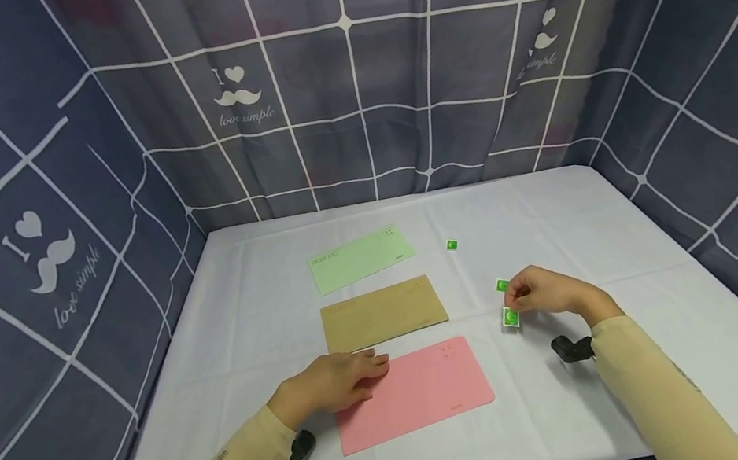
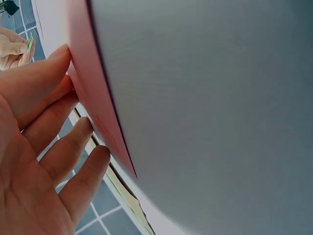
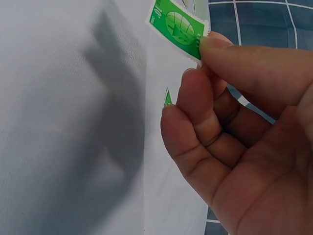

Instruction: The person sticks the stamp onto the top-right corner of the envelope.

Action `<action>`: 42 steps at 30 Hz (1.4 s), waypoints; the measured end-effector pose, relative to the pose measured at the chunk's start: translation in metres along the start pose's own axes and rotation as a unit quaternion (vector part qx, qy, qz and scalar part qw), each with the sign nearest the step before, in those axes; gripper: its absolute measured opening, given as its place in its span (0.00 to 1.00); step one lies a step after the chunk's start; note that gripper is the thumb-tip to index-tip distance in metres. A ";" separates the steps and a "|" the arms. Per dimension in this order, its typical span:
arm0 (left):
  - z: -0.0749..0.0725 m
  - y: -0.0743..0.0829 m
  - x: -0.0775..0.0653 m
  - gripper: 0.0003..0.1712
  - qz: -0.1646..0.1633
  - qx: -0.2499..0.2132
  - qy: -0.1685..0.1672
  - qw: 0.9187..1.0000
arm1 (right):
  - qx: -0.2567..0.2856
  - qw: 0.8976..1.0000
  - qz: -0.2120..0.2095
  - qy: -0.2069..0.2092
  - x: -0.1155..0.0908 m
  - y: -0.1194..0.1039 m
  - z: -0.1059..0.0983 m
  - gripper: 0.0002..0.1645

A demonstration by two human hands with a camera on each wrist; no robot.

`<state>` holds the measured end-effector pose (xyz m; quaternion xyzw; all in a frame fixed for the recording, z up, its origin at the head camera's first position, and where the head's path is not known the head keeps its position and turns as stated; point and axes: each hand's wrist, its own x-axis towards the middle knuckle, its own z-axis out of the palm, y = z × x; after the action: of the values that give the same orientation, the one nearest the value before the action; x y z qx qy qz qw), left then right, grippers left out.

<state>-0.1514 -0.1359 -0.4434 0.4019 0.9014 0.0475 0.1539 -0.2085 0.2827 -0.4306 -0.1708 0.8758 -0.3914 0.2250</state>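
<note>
Between thumb and forefinger my right hand [image 1: 550, 290] pinches a green postage stamp [image 3: 178, 27] with a white perforated edge and a globe print, raised above the table. Just behind those fingers a second green stamp [image 1: 502, 285] lies on the cloth. My left hand [image 1: 338, 382] rests its outstretched fingers on the upper left part of a pink envelope [image 1: 428, 388]. Seen from the left wrist, the fingertips touch the pink envelope [image 2: 93, 73] along its edge.
Beyond the pink envelope lie a brown envelope [image 1: 382, 314] and a light green envelope [image 1: 361, 259]. Another green stamp [image 1: 452, 244] is farther back. The white tablecloth [image 1: 239, 321] meets dark checked curtains [image 1: 318, 78] at the back and sides.
</note>
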 end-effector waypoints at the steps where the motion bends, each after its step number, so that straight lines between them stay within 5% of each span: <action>1: 0.000 0.000 0.000 0.28 0.000 -0.001 0.000 1.000 | 0.002 1.000 -0.001 -0.001 0.000 0.000 0.000 0.03; 42: -0.001 0.000 0.000 0.28 0.007 0.014 0.006 1.000 | -0.011 1.000 -0.018 -0.014 0.012 -0.015 0.011 0.03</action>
<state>-0.1519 -0.1362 -0.4424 0.4102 0.8999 0.0387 0.1428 -0.2114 0.2604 -0.4285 -0.1950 0.8734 -0.3833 0.2284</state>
